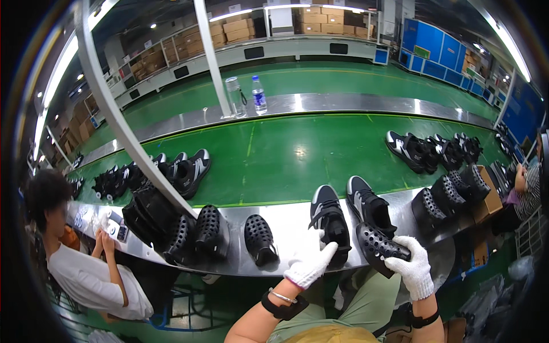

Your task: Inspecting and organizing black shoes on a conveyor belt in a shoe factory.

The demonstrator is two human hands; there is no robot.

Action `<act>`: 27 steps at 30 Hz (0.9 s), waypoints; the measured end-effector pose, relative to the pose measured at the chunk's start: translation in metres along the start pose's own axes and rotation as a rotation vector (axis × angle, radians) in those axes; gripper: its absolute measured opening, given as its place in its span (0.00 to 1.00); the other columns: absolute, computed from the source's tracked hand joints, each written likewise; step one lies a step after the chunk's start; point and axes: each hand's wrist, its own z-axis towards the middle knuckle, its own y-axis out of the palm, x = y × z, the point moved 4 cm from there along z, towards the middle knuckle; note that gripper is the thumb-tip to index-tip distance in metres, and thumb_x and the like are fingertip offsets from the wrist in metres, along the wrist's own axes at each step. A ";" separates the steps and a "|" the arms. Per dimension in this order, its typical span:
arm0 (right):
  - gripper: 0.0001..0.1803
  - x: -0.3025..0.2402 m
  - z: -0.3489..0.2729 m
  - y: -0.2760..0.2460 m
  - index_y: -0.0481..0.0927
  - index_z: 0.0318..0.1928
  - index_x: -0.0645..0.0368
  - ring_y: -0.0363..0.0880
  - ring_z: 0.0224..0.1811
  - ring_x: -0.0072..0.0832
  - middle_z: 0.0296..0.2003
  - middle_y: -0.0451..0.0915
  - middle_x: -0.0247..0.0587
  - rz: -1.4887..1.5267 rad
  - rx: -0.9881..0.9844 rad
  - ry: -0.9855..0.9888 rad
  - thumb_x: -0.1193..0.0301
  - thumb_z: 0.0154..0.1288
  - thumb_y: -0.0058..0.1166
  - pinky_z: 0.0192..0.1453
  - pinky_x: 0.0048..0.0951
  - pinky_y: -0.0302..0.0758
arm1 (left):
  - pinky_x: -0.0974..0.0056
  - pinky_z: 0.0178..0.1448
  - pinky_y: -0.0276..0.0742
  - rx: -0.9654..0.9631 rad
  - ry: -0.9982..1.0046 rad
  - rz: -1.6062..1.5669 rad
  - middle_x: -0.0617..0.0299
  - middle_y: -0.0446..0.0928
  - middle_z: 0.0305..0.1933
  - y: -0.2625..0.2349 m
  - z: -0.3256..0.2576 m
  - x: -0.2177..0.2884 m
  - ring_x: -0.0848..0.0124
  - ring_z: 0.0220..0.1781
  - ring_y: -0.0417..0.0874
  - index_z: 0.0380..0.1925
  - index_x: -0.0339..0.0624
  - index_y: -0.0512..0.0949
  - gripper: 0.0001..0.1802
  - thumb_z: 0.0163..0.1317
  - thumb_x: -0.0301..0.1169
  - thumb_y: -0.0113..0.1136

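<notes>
Gloved hands work at the near edge of the steel counter [286, 220]. My left hand [309, 260] lies loosely open on the heel of a black-and-white sneaker [328, 222], fingers spread, gripping nothing. My right hand [410, 264] is closed on a black perforated insert [377, 246], which lies just right of that sneaker, touching its side. A second sneaker [369, 206] stands behind the insert. Left of the sneaker, more perforated inserts [260, 239] sit apart along the counter. To seat the insert well, I judge the sneaker should be pinned steady at the heel and the insert fed toe-first.
</notes>
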 end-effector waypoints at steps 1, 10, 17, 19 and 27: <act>0.33 0.002 -0.001 -0.005 0.80 0.56 0.69 0.84 0.43 0.26 0.43 0.85 0.43 0.009 0.001 0.010 0.70 0.48 0.75 0.51 0.29 0.82 | 0.48 0.70 0.72 -0.022 0.024 0.056 0.40 0.78 0.63 0.008 0.003 0.003 0.45 0.64 0.79 0.67 0.33 0.71 0.37 0.68 0.51 0.63; 0.29 -0.012 0.013 -0.016 0.83 0.52 0.62 0.82 0.31 0.21 0.35 0.84 0.37 -0.091 -0.152 0.019 0.67 0.48 0.75 0.32 0.26 0.79 | 0.49 0.51 0.78 0.148 0.588 0.742 0.52 0.81 0.40 0.015 0.052 0.050 0.52 0.47 0.82 0.42 0.45 0.78 0.19 0.53 0.38 0.71; 0.32 -0.041 0.037 0.004 0.84 0.52 0.57 0.87 0.49 0.43 0.44 0.88 0.50 -0.560 -0.321 0.075 0.54 0.48 0.74 0.57 0.37 0.81 | 0.48 0.51 0.77 0.024 0.568 0.615 0.55 0.83 0.37 0.015 0.047 0.051 0.54 0.46 0.81 0.42 0.47 0.83 0.16 0.56 0.40 0.71; 0.30 -0.044 0.048 0.020 0.84 0.51 0.56 0.87 0.49 0.45 0.44 0.87 0.51 -0.568 -0.410 0.077 0.53 0.49 0.72 0.57 0.39 0.81 | 0.48 0.52 0.77 0.048 0.588 0.541 0.55 0.84 0.37 0.013 0.046 0.051 0.53 0.46 0.82 0.40 0.48 0.85 0.13 0.56 0.39 0.70; 0.31 -0.045 0.063 0.092 0.77 0.51 0.64 0.88 0.43 0.49 0.36 0.86 0.56 -0.647 -0.312 -0.075 0.52 0.57 0.65 0.50 0.45 0.83 | 0.48 0.51 0.79 0.026 0.582 0.460 0.52 0.85 0.38 0.003 0.054 0.053 0.50 0.44 0.83 0.40 0.47 0.85 0.11 0.60 0.37 0.65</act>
